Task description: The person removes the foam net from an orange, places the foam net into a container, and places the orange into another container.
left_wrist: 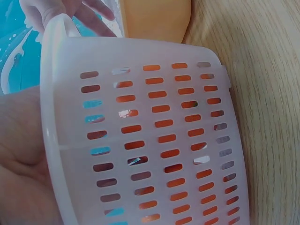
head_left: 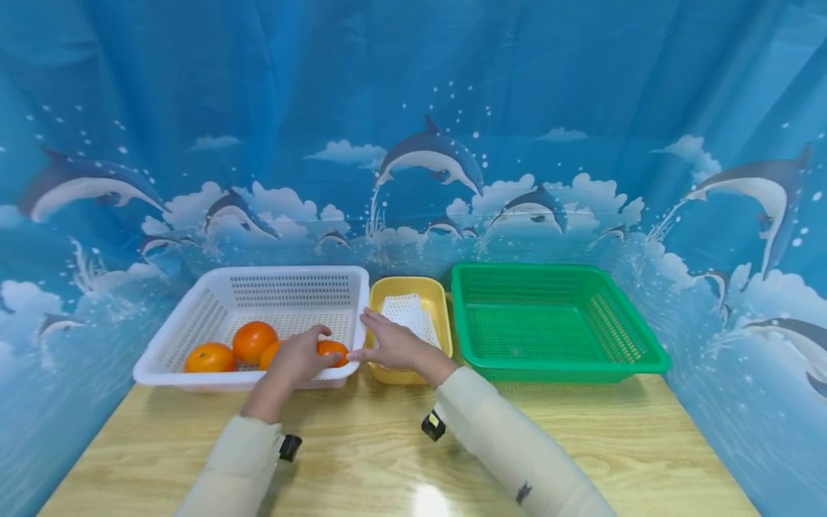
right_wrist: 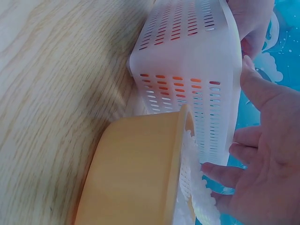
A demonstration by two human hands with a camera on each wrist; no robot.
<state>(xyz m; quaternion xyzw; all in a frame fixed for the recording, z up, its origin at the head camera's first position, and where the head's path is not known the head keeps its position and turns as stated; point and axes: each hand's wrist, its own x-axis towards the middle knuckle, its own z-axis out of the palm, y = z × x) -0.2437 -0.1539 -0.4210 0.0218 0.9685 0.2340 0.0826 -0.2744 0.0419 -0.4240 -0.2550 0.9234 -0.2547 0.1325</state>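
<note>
My left hand (head_left: 299, 357) reaches over the front rim of the white basket (head_left: 145, 375), thumb and fingers around an orange (head_left: 332, 352) at its right end. More oranges (head_left: 210, 357) lie to its left, one partly hidden by this hand. My right hand (head_left: 396, 347) is spread at the basket's right rim, thumb pointing toward the held orange and fingers over the yellow container (head_left: 444, 316). White foam netting (head_left: 403, 310) lies in that container; in the right wrist view, the right fingers are close beside the netting (right_wrist: 202, 199). Through the basket's slots the left wrist view shows orange peel.
A green basket (head_left: 562, 373) stands right of the yellow container. All three containers line the back of the wooden table (head_left: 362, 452), before a blue dolphin-print curtain (head_left: 310, 86). A black wrist camera (head_left: 290, 448) sticks out from the left sleeve, another (head_left: 433, 425) from the right.
</note>
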